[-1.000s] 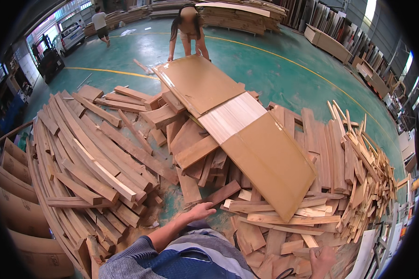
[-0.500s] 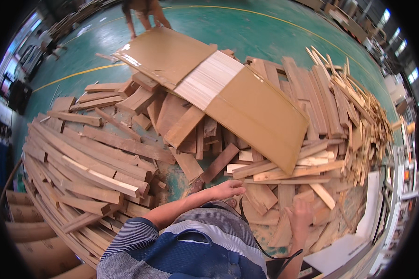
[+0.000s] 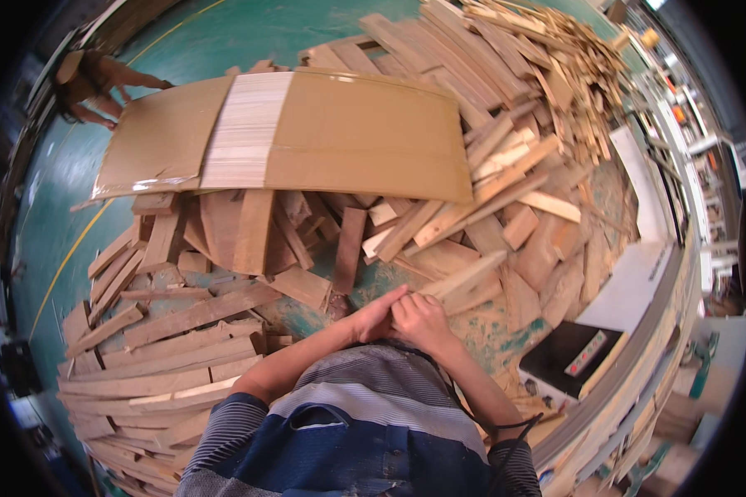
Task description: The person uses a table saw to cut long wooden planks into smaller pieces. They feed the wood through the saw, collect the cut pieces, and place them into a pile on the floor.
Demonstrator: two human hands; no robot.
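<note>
Down at the bottom of the head view, I've got both hands meeting just above the chest: the left hand (image 3: 379,316) and the right hand (image 3: 423,319) are touching, fingers (image 3: 394,296) curled and pressed together, one hand against the other. Whether they pinch something small between them I cannot tell; nothing shows in the grip. Neither hand is on any wood right now.

Just beyond the knuckles lies the nearest piece, a pale wood strip (image 3: 464,275), slanting up to the right and not touched. Next to it a darker short plank (image 3: 349,248) points almost straight away from me, lying loose on the green floor (image 3: 224,41).

Further out, the scrap pile (image 3: 547,124) rings me, tall on the right, and a flatter stack of long boards (image 3: 157,364) sits on my left. A big cardboard sheet (image 3: 365,137) with a pale slatted band lies across the heap. At far upper left another person (image 3: 91,79) bends to its corner.

By my reading, little is sorted: heaps look jumbled, hands idle, most handling is left.
</note>
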